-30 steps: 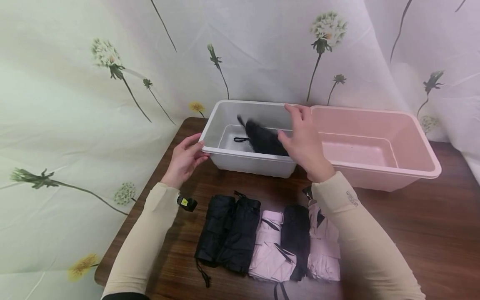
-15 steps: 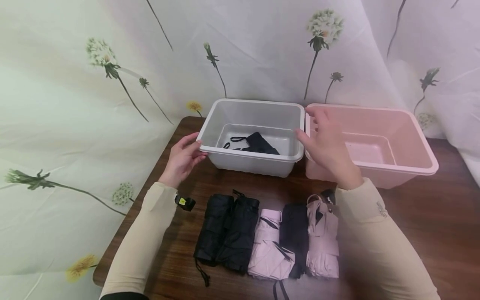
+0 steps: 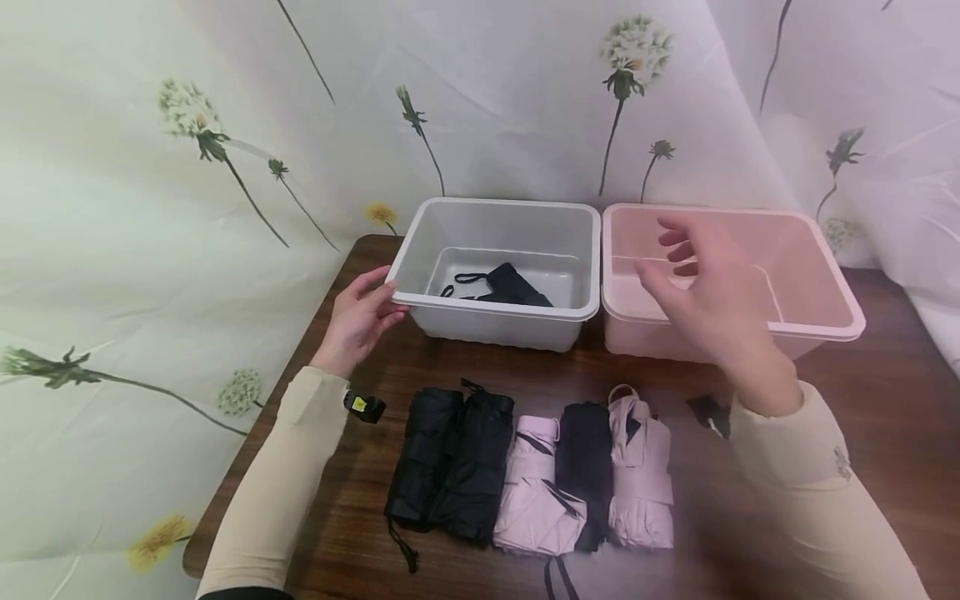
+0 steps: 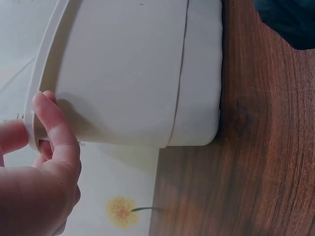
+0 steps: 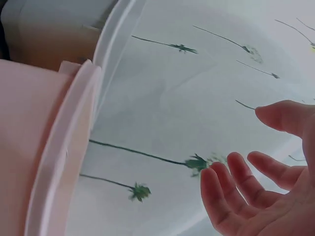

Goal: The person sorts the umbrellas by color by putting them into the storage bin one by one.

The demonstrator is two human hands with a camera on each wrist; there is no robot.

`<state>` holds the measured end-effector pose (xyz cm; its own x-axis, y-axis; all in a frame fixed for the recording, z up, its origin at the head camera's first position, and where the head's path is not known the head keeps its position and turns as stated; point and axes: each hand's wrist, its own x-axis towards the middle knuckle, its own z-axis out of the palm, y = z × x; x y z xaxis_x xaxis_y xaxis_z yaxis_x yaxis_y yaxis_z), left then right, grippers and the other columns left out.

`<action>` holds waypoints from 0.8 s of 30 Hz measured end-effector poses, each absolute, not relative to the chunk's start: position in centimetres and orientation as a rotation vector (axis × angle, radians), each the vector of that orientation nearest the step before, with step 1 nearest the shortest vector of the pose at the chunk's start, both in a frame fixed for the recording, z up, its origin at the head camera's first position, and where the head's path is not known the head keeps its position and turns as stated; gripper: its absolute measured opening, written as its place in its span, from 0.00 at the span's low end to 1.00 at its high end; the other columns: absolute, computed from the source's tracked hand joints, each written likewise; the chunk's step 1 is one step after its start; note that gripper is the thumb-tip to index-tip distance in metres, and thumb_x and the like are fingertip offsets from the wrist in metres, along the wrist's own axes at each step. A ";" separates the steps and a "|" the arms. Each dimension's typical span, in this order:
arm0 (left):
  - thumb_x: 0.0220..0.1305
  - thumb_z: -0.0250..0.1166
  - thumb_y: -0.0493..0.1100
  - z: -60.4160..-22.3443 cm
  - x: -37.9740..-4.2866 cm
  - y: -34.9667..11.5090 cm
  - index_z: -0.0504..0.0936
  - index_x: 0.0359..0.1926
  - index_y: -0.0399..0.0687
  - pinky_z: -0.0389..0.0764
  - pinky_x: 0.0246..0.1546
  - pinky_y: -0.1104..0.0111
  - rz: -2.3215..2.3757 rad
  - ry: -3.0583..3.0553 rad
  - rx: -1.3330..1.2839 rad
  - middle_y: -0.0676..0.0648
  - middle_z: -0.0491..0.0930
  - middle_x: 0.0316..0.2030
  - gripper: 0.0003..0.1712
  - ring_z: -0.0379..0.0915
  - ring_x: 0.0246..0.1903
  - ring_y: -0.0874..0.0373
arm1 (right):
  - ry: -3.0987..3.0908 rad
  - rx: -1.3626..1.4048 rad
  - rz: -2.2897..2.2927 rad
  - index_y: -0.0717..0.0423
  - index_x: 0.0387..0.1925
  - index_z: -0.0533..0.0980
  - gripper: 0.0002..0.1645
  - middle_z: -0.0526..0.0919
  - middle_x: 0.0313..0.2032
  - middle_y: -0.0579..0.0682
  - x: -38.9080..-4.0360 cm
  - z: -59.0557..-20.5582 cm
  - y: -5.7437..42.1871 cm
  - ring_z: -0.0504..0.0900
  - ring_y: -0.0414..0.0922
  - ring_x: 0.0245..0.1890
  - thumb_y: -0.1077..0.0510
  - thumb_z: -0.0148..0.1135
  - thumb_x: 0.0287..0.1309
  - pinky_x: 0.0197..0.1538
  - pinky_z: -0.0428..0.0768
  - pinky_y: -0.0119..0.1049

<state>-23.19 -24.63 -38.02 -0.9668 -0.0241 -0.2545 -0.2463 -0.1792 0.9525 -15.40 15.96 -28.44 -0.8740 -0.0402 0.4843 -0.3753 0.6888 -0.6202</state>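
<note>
My left hand [image 3: 362,321] grips the left front corner of the white plastic bin [image 3: 487,309]; in the left wrist view the thumb and fingers pinch its rim [image 4: 34,105]. Inside that bin lie black folded umbrellas [image 3: 510,283] with wrist loops, partly hidden by the front wall. Over the pink bin [image 3: 806,250] hangs my right hand [image 3: 712,292], its fingers loosely bent and nothing held. The right wrist view shows those fingers [image 5: 246,191] apart from the pink rim [image 5: 59,132].
In front of the bins, folded umbrellas lie in a row: black ones [image 3: 474,467] at left, then a pink one [image 3: 540,517], a black one [image 3: 585,467] and another pink one [image 3: 641,492]. A small black item [image 3: 708,412] lies by the right sleeve. A floral cloth [image 3: 510,100] hangs behind.
The black umbrella that was moving in the white bin now lies still there. My right hand has moved right, from the white bin to over the pink one. The left hand keeps its grip.
</note>
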 end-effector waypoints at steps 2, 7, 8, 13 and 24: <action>0.66 0.63 0.44 -38.0 -23.1 -24.7 0.65 0.68 0.51 0.84 0.36 0.74 2.290 1.903 -0.318 0.45 0.68 0.56 0.31 0.78 0.31 0.60 | -2.450 0.325 1.044 0.59 0.61 0.70 0.30 0.79 0.47 0.62 -14.7 -28.2 16.5 0.79 0.56 0.41 0.59 0.65 0.58 0.45 0.80 0.35; 0.66 0.63 0.43 -38.0 -23.1 -24.8 0.65 0.68 0.50 0.83 0.35 0.74 2.299 1.893 -0.316 0.45 0.68 0.55 0.31 0.78 0.31 0.60 | -2.408 0.318 1.099 0.59 0.61 0.71 0.30 0.79 0.46 0.61 -13.3 -27.8 18.1 0.76 0.33 0.38 0.62 0.66 0.56 0.40 0.70 0.13; 0.66 0.63 0.43 -38.0 -23.1 -24.8 0.65 0.68 0.51 0.83 0.35 0.74 2.296 1.896 -0.317 0.45 0.68 0.55 0.31 0.78 0.31 0.60 | -2.411 0.308 1.103 0.58 0.61 0.71 0.30 0.79 0.46 0.60 -13.0 -27.7 18.4 0.75 0.29 0.37 0.62 0.66 0.56 0.40 0.70 0.12; 0.66 0.63 0.44 -38.0 -23.0 -24.7 0.66 0.68 0.51 0.84 0.36 0.73 2.290 1.901 -0.321 0.45 0.67 0.57 0.31 0.78 0.31 0.59 | -2.437 0.265 1.106 0.56 0.59 0.72 0.30 0.77 0.43 0.43 -11.2 -28.4 20.4 0.74 0.25 0.35 0.63 0.68 0.54 0.39 0.71 0.11; 0.66 0.63 0.44 -38.0 -23.1 -24.6 0.66 0.67 0.53 0.84 0.36 0.73 2.269 1.942 -0.340 0.44 0.67 0.58 0.30 0.78 0.32 0.59 | -2.648 0.268 0.977 0.60 0.60 0.70 0.32 0.81 0.41 0.59 -8.5 -33.9 22.8 0.71 0.16 0.31 0.60 0.70 0.54 0.34 0.72 0.13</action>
<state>-23.08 -24.56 -37.99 -0.9654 -0.0432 -0.2572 -0.2474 -0.1602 0.9556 -8.54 22.75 -33.93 -0.9359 -0.0686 0.3456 -0.2767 0.7503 -0.6004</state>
